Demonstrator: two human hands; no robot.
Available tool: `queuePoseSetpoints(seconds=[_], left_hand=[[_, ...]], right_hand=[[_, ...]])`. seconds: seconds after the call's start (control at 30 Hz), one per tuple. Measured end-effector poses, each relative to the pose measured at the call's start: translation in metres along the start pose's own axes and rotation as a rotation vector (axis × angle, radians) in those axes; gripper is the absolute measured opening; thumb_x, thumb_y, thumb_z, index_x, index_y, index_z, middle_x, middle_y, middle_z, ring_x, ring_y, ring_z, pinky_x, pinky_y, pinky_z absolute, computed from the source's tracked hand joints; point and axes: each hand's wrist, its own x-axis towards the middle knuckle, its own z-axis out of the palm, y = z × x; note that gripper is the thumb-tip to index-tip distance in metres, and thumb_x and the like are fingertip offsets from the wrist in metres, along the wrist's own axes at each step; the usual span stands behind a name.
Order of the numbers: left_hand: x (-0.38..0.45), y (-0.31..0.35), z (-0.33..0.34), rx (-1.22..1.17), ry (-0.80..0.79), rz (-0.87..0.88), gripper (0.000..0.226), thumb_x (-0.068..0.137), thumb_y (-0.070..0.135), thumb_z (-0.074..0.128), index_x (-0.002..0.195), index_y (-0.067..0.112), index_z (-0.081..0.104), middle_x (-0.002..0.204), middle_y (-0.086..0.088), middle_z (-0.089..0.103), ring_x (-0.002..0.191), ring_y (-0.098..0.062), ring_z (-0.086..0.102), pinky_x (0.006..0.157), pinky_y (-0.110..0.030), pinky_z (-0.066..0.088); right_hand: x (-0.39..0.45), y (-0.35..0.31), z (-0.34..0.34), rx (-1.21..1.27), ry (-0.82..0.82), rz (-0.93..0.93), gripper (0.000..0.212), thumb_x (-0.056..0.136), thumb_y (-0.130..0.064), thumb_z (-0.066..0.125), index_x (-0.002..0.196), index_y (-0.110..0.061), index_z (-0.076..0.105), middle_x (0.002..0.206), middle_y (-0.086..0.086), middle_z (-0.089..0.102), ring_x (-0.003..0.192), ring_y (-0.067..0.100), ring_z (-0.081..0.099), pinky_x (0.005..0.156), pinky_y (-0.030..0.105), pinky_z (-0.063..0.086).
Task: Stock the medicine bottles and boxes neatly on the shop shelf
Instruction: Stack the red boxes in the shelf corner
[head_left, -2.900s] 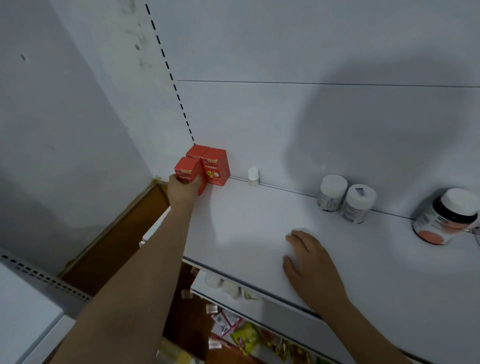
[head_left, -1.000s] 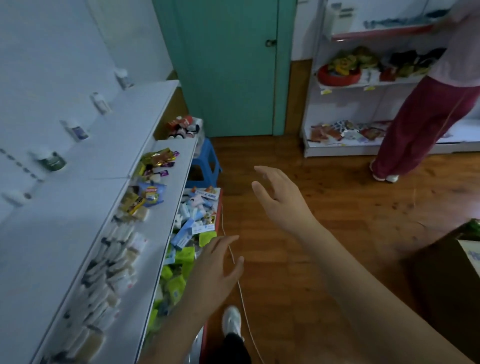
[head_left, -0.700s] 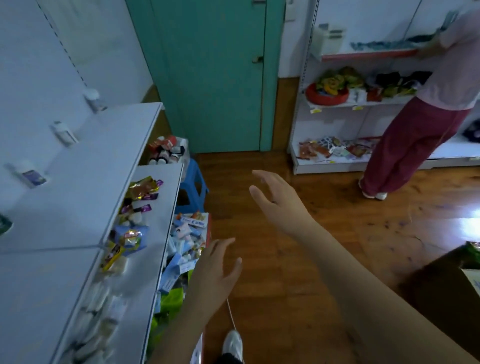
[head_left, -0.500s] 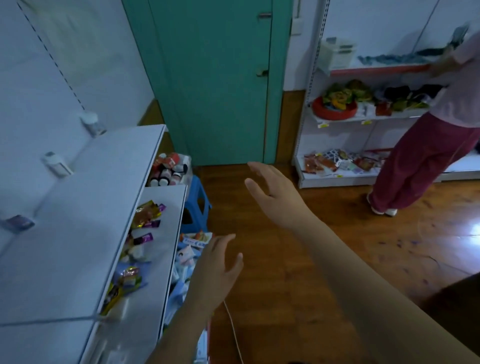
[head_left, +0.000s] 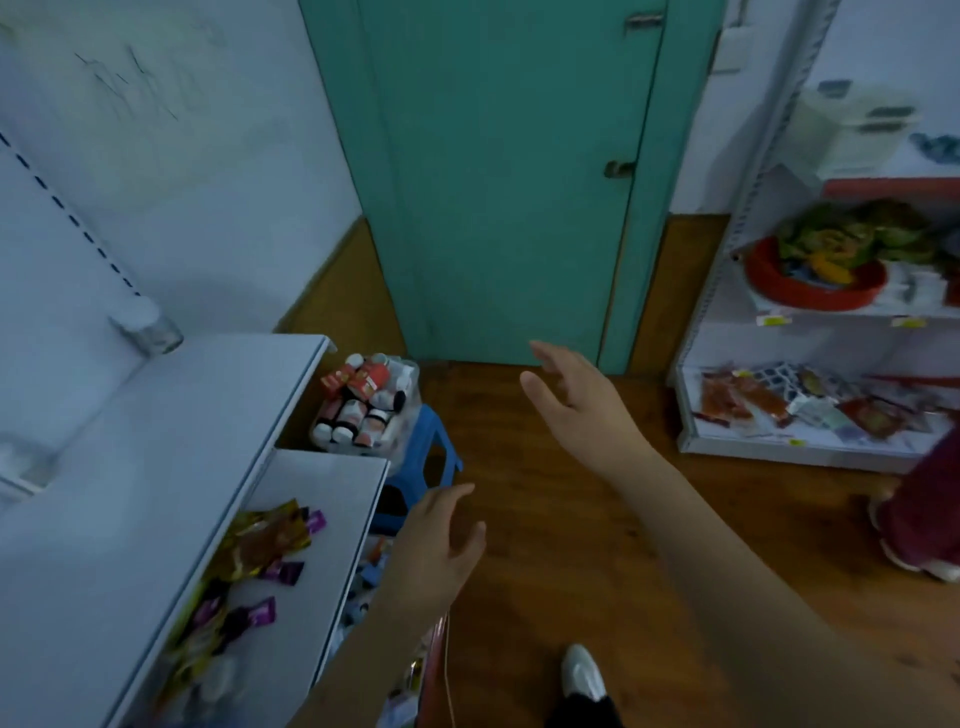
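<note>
Both hands empty, fingers spread: left hand (head_left: 439, 551), right hand (head_left: 582, 400). Bottles and boxes (head_left: 363, 402) far left probably light, rigid; best gripped round the sides.

Open floor (head_left: 545, 519) lies between hands and bottles (head_left: 363, 402).

Head view — high, facing down, door (head_left: 509, 176) ahead

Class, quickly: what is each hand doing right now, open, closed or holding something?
Left hand: open, fingers relaxed, holding nothing.
Right hand: open, fingers spread, holding nothing.
</note>
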Motion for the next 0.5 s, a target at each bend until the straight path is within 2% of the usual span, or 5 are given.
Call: queuePoseSetpoints(seconds=[0.1, 0.2, 0.33, 0.47, 0.5], left_hand=[[0.067, 0.010, -0.003, 0.052, 0.014, -0.057, 0.050, 0.097, 0.048, 0.050, 0.144, 0.035, 0.039, 0.141, 0.013, 0.041, 0.125, -0.007, 0.046, 0.101, -0.033, 0.048], [0.126, 0.019, -0.004, 0.003, 0.079, -0.118, 0.048, 0.097, 0.046, 0.052, 0.142, 0.037, 0.039, 0.134, 0.018, 0.041, 0.120, -0.005, 0.048, 0.101, -0.028, 0.046], [0.182, 0.012, -0.002, -0.028, 0.176, -0.202, 0.048, 0.098, 0.044, 0.052, 0.143, 0.033, 0.041, 0.130, 0.021, 0.040, 0.122, 0.000, 0.041, 0.102, -0.027, 0.044], [0.231, -0.013, -0.006, -0.019, 0.177, -0.271, 0.045, 0.098, 0.043, 0.051, 0.141, 0.036, 0.040, 0.131, 0.023, 0.038, 0.118, 0.008, 0.036, 0.091, -0.004, 0.032], [0.249, -0.022, -0.010, -0.022, 0.186, -0.281, 0.044, 0.098, 0.042, 0.052, 0.140, 0.035, 0.040, 0.130, 0.023, 0.038, 0.118, 0.008, 0.036, 0.090, -0.003, 0.033]], right_hand=[[0.074, 0.026, -0.018, -0.002, -0.070, -0.010, 0.058, 0.100, -0.053, 0.041, 0.150, -0.024, 0.036, 0.149, -0.007, 0.044, 0.135, 0.009, 0.041, 0.112, 0.032, 0.037], [0.152, 0.041, -0.026, -0.003, -0.135, -0.058, 0.057, 0.101, -0.051, 0.041, 0.150, -0.023, 0.036, 0.150, -0.007, 0.042, 0.137, 0.008, 0.038, 0.113, 0.028, 0.032], [0.240, 0.052, -0.010, 0.036, -0.198, -0.100, 0.055, 0.101, -0.047, 0.043, 0.149, -0.020, 0.038, 0.148, -0.004, 0.045, 0.136, 0.010, 0.040, 0.114, 0.034, 0.034], [0.304, 0.067, 0.021, 0.055, -0.264, -0.136, 0.053, 0.101, -0.045, 0.045, 0.148, -0.021, 0.040, 0.144, -0.004, 0.049, 0.129, 0.008, 0.045, 0.108, 0.027, 0.037], [0.326, 0.072, 0.032, 0.045, -0.287, -0.143, 0.052, 0.101, -0.044, 0.045, 0.148, -0.021, 0.040, 0.144, -0.004, 0.049, 0.128, 0.008, 0.046, 0.106, 0.026, 0.037]])
